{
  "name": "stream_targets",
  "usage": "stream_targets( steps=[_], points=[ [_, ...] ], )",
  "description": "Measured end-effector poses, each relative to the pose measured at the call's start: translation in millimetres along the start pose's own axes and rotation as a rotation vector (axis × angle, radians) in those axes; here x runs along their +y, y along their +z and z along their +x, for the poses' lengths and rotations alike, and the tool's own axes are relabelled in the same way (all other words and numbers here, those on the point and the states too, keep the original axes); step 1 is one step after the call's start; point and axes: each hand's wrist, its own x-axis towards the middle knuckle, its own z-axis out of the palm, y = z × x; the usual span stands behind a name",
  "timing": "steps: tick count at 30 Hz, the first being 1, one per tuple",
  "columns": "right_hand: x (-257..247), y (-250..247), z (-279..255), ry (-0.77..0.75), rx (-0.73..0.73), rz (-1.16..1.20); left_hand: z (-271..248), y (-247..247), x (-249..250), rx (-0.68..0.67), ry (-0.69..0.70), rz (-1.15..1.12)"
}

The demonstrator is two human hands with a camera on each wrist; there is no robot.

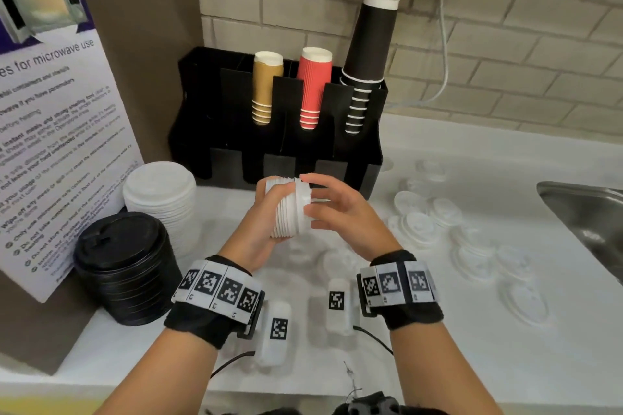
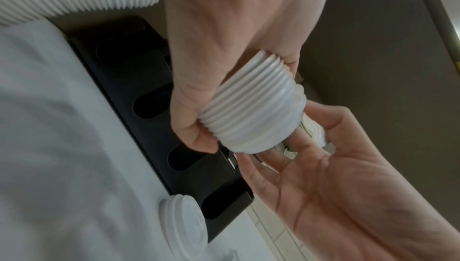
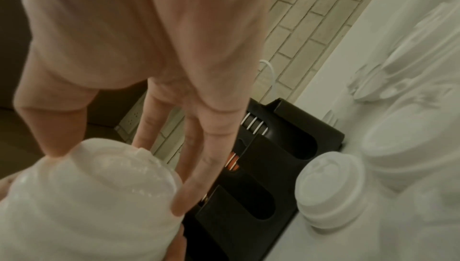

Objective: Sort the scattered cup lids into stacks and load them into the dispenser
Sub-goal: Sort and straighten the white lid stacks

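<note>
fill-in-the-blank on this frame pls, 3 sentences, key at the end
1. The left hand grips a stack of ____ lids.
2. The dispenser holds tan, red and ____ cups.
3. The black lid stack stands to the ____ of the hands.

Missing words: white; black; left

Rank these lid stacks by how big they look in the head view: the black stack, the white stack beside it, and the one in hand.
1. black lid stack
2. white lid stack, partly hidden, so close to first
3. held lid stack, gripped by the left hand, clearly smallest
</note>
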Motion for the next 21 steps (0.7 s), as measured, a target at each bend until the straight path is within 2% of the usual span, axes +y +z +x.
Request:
stream_targets(
  steps=[6,10,12,14,17,19,21],
  points=[
    [5.6,-4.0,-10.5,-0.019,0.044,0.056,-4.0,11.0,-4.7,-0.038,-0.032,0.005],
    [8.9,-4.7,-13.4,-0.039,0.063,0.008,-6.1,12.6,-4.9,-0.042,-0.061,-0.018],
    [9.9,-5.5,-13.0,-0.035,0.095,-0.135,-4.1,13.5,-3.0,-0.031,-0.059,-0.011],
    [13.0,-10.6,-12.4,0.035,0.083,-0.423,-1.0,13.9,-1.1,0.019,-0.056,-0.027],
    [25.5,-18.0,-17.2,0.237,-0.109,-0.93,2.3,11.8,1.2,0.084,-0.041,-0.046],
    [33.2,-19.3,-22.3,0.348,-0.205,-0.994,2.6,10.3,2.6,0.091,-0.035,-0.05],
    [37.8,-18.7,-23.7,0.382,-0.248,-0.983,2.4,9.1,3.1,0.084,-0.034,-0.046]
  ],
)
